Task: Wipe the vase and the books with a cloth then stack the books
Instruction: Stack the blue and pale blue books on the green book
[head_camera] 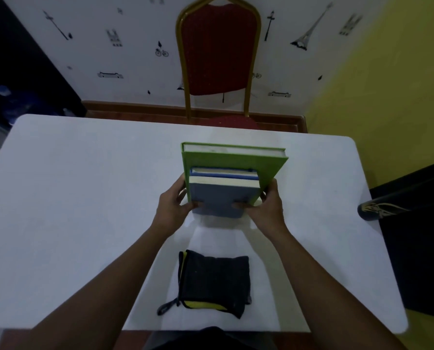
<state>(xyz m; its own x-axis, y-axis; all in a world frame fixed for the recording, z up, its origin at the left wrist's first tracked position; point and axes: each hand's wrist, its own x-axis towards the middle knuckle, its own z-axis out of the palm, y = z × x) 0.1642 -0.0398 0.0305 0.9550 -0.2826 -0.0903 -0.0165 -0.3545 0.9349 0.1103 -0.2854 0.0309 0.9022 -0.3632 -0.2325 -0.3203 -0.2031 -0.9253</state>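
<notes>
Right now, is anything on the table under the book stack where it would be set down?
Nothing visible. The left hand and right hand hold the book stack over bare table; the cloth lies nearer the person.

Dim, bluish light overall; the forearms lie in deep shadow toward 6 o'clock. Wide-angle distortion bows the bench edges; soft blur throughout.

One view, from my own head

The only camera sits on my head, looking forward and steeply down over the white table. It is wide-angle — the table edges bow and the walls lean in. My forearms enter from the bottom edge, close to the lens; the red chair against the far wall stands at the top. No second view — nothing shared.
</notes>
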